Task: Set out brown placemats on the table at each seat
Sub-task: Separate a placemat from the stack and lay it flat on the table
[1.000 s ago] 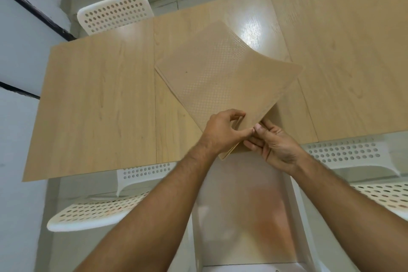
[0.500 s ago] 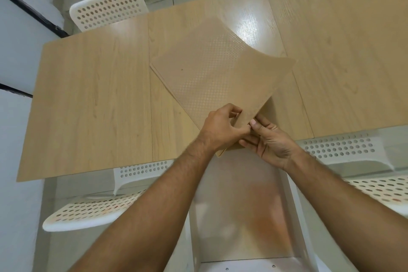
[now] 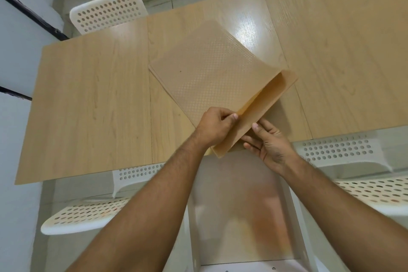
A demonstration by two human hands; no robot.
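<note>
White perforated chairs [image 3: 106, 12] ring a pale wooden table [image 3: 92, 99]. Mid-table, near edge, sits a stack of brown placemats [image 3: 203, 73]; the left hand [image 3: 215, 127] has its fingers clamped on the top mat's raised corner, apparently peeling it free, while the right hand [image 3: 268, 139] pinches the stack beneath to steady it.

Bare forearms, sleeveless, ringless hands [image 3: 240, 130]

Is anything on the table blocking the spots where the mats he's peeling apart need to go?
Nothing visible. The left hand lifts the top mat off the stack, which the right hand steadies. The table shows bare wood at each chair in view.
</note>
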